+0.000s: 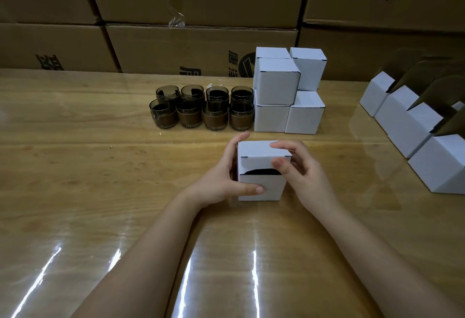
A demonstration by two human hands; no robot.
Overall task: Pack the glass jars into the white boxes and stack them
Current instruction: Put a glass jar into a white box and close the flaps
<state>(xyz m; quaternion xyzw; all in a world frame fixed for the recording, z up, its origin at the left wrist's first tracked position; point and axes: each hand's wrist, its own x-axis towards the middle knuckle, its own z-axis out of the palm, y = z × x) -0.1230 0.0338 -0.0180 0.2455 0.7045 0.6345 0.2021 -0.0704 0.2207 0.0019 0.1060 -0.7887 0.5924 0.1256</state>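
Head cam: white box [261, 182] btwn both hands, left hand [226, 179] & right hand [299, 174] gripping its sides

Both hands [264, 174] grip a white box [261, 187]; lid ajar.

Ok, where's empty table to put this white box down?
The glossy wooden table is bare all along the left, beside the dark glass jars, and in front near you. A narrower bare strip lies between the stack of closed white cardboard boxes and the open white boxes on the right. It's crowded where jars meet stack.
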